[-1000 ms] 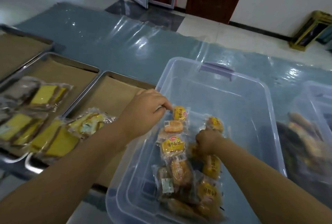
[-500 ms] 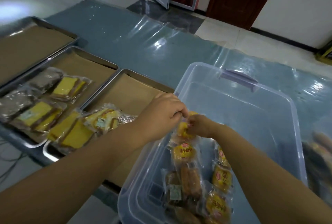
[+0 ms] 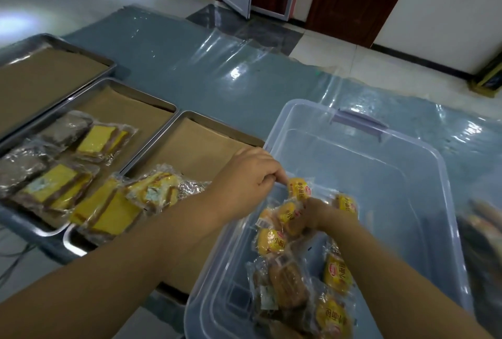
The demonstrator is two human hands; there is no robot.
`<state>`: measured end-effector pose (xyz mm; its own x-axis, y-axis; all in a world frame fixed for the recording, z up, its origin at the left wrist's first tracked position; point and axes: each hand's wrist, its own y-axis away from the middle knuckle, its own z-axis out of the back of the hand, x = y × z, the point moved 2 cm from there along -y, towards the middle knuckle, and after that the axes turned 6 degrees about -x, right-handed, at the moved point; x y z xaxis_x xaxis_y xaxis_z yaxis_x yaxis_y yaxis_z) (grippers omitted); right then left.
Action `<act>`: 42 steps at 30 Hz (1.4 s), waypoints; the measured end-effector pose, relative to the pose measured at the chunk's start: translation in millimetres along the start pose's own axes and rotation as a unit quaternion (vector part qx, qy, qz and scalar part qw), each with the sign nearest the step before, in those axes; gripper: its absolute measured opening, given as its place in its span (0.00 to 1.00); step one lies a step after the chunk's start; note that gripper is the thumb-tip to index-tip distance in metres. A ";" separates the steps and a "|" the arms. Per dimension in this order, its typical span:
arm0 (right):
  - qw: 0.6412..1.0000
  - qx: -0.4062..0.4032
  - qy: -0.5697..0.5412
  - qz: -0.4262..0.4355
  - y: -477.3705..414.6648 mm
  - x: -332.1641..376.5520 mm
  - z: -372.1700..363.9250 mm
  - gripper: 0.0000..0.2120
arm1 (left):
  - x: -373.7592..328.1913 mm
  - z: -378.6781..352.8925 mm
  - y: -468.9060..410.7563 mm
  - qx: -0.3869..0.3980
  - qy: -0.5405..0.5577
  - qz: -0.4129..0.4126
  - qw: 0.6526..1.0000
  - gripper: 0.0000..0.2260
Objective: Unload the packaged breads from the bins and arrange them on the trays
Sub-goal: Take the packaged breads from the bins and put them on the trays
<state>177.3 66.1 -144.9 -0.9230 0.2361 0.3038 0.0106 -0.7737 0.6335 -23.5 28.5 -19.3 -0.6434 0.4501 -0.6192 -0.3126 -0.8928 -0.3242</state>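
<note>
A clear plastic bin (image 3: 423, 164) in front of me holds several small packaged breads with yellow labels (image 3: 338, 273). My left hand (image 3: 244, 175) hovers over the bin's left rim, fingers pinched on the wrapper edge of one small bread pack (image 3: 298, 189). Lower in the bin, my right hand (image 3: 319, 216) closes on another small pack (image 3: 288, 212). To the left, a steel tray lined with brown paper (image 3: 201, 145) carries yellow cake packs (image 3: 108, 211) at its near end.
A second tray (image 3: 119, 110) holds dark and yellow packaged breads; a third tray (image 3: 40, 77) at the far left shows only paper. Another bin with breads (image 3: 483, 230) lies blurred at the right edge. Blue plastic sheeting (image 3: 217, 67) covers the table.
My right hand reached up beside the left one, then dropped back into the bin onto another pack. My left hand kept its pinch on a small pack. The view shifted left.
</note>
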 end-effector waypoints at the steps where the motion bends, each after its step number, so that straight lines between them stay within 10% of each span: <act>1: 1.000 -0.012 -0.020 0.002 3.8 -4.7 -2.2 0.19 | 0.4 -0.1 0.3 -0.001 0.000 0.003 1.000 0.11; 11: 0.909 -0.226 -0.343 0.073 76.0 12.7 38.8 0.24 | -6.4 3.0 -0.8 0.015 0.036 0.053 0.998 0.08; 16: 0.869 -0.240 -0.393 0.183 121.3 45.4 64.4 0.30 | -17.3 0.3 -8.1 -0.018 0.086 0.136 0.987 0.31; 26: 0.894 -0.230 -0.244 0.297 130.0 52.5 76.1 0.27 | -13.2 2.5 -23.1 -0.047 0.248 0.165 0.953 0.17; 31: 0.976 -0.163 0.044 0.137 79.7 15.2 38.2 0.17 | -10.4 1.8 -26.1 -0.091 0.190 0.188 0.959 0.16; 42: 0.979 -0.004 0.160 0.126 42.7 5.9 -37.4 0.15 | -10.6 -5.7 -18.5 -0.096 0.127 0.152 0.975 0.20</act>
<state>158.0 12.5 -142.7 -0.9650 -0.1578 0.2093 0.2507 -0.7890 0.5609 -7.0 40.3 -10.8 -0.4837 0.1761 -0.8573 0.0176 -0.9774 -0.2107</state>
